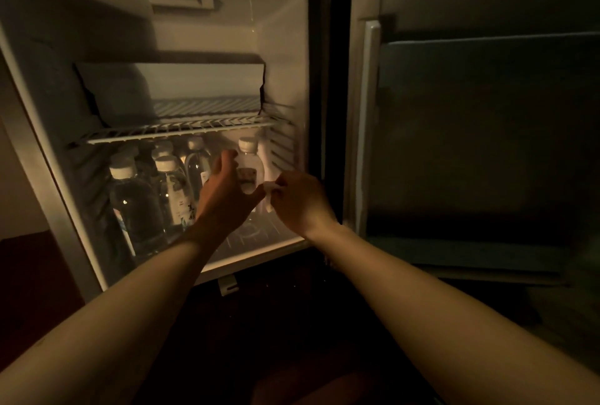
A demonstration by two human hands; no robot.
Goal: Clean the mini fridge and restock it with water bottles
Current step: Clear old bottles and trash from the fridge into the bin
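The mini fridge (181, 258) stands open in dim light. Under its white wire shelf (175, 130), several clear water bottles with white caps (138, 206) stand on the lower floor at the left and middle. One more bottle (249, 165) stands upright toward the right. My left hand (224, 191) reaches in with its fingers curved round this bottle's left side. My right hand (297, 200) hovers just right of it and pinches a small white wipe (268, 191) between thumb and fingers.
The fridge door (480, 144) hangs open at the right, its inner shelf dark. A freezer box (175, 79) fills the upper compartment. Dark cabinet wood surrounds the fridge below and at the left.
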